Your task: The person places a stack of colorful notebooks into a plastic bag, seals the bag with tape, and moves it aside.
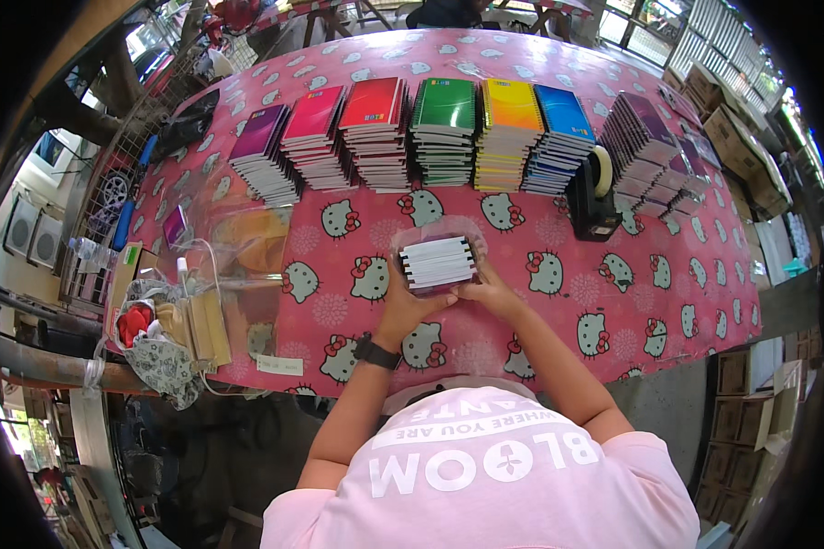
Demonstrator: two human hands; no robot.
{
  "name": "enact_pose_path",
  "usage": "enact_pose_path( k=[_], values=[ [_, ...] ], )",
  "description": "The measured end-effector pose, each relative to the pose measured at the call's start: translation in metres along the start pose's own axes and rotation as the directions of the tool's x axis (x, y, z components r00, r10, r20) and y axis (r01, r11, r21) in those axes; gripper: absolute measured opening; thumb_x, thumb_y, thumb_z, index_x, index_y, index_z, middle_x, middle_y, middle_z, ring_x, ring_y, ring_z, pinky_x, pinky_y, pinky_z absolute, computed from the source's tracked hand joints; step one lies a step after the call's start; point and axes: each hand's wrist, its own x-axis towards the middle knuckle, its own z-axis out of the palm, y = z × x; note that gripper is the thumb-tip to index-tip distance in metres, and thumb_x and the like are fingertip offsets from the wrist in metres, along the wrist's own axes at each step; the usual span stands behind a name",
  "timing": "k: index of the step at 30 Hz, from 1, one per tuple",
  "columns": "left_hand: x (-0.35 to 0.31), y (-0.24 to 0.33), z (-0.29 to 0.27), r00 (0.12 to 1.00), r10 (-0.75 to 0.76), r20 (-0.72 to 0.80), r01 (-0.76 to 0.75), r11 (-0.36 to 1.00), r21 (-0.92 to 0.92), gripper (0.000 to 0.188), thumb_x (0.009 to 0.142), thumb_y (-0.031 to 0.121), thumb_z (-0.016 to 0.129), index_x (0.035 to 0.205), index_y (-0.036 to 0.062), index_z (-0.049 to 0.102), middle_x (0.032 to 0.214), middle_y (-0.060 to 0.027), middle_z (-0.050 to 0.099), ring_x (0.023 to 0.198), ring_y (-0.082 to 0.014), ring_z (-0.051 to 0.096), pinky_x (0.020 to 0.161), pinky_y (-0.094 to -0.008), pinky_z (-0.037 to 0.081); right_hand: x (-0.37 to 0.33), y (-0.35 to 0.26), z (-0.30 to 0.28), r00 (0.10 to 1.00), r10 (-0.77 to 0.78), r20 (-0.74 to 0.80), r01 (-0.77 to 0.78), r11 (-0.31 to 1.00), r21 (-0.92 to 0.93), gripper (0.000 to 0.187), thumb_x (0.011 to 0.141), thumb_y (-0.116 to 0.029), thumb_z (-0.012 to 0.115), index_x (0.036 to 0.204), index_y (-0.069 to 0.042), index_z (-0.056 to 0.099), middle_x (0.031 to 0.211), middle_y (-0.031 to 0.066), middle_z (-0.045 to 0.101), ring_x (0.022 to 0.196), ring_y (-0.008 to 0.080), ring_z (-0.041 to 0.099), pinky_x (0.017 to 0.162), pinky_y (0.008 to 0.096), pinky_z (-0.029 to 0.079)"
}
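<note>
Between my two hands is a short stack of notebooks (pixel 438 263), its white page edges facing up, with clear plastic wrap (pixel 438 229) standing out around it. My left hand (pixel 406 306), with a dark watch (pixel 376 351) on its wrist, closes on the stack's left side. On the right side my right hand (pixel 491 291) grips it, and the two thumbs nearly meet at the near edge. Beyond my hands stand stacks of spiral notebooks in a row: purple (pixel 259 134), pink (pixel 312 113), red (pixel 373 102), green (pixel 444 103), yellow (pixel 511 106) and blue (pixel 564 112).
A black tape dispenser (pixel 593 206) stands beside the blue stack. Right of it are plastic-wrapped purple notebook bundles (pixel 645 137). Clear plastic sheets (pixel 247 242) lie on the pink patterned tablecloth (pixel 558 316) at left, near a cloth bag (pixel 162 352). Cardboard boxes (pixel 746 156) are piled at far right.
</note>
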Motion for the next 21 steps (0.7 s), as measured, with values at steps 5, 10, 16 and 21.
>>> enact_pose_path(
  k=[5, 10, 16, 21],
  values=[
    [-0.016, 0.016, 0.008, 0.980, 0.166, -0.107, -0.177, 0.979, -0.102, 0.109, 0.058, 0.008, 0.081, 0.138, 0.0044, 0.007, 0.127, -0.0176, 0.039, 0.124, -0.0230, 0.035, 0.101, -0.0387, 0.034, -0.014, -0.011, 0.001, 0.982, -0.183, -0.055, 0.164, 0.954, -0.250, 0.082, 0.070, -0.012, 0.065, 0.139, -0.008, 0.021, 0.124, 0.0128, 0.043, 0.115, 0.0234, 0.043, 0.099, 0.0369, 0.032],
    [-0.040, 0.028, -0.010, 0.928, 0.371, -0.039, -0.299, 0.803, 0.515, 0.082, 0.062, 0.018, 0.078, 0.132, 0.0064, 0.036, 0.136, -0.0130, 0.036, 0.129, -0.0301, 0.029, 0.106, -0.0415, 0.024, -0.030, -0.050, -0.023, 0.904, -0.397, 0.161, 0.415, 0.721, -0.554, 0.059, 0.063, -0.010, 0.066, 0.120, -0.010, 0.052, 0.125, 0.0074, 0.050, 0.115, 0.0263, 0.042, 0.101, 0.0376, 0.029],
    [-0.037, 0.042, -0.021, 0.896, 0.401, 0.190, -0.401, 0.549, 0.734, 0.071, 0.060, 0.017, 0.075, 0.125, 0.0117, 0.048, 0.137, -0.0087, 0.038, 0.131, -0.0366, 0.022, 0.106, -0.0485, 0.021, -0.024, -0.062, -0.012, 0.887, -0.309, 0.344, 0.462, 0.621, -0.633, 0.059, 0.056, -0.007, 0.066, 0.114, -0.020, 0.061, 0.136, 0.0013, 0.043, 0.122, 0.0320, 0.033, 0.105, 0.0458, 0.021],
    [-0.024, 0.060, -0.041, 0.878, 0.236, 0.416, -0.475, 0.540, 0.695, 0.075, 0.058, 0.018, 0.078, 0.126, 0.0168, 0.048, 0.140, -0.0067, 0.034, 0.135, -0.0373, 0.013, 0.107, -0.0499, 0.018, -0.016, -0.071, -0.009, 0.871, -0.187, 0.455, 0.473, 0.571, -0.671, 0.066, 0.053, -0.005, 0.067, 0.115, -0.026, 0.061, 0.145, 0.0046, 0.028, 0.132, 0.0352, 0.021, 0.107, 0.0507, 0.014]
  ],
)
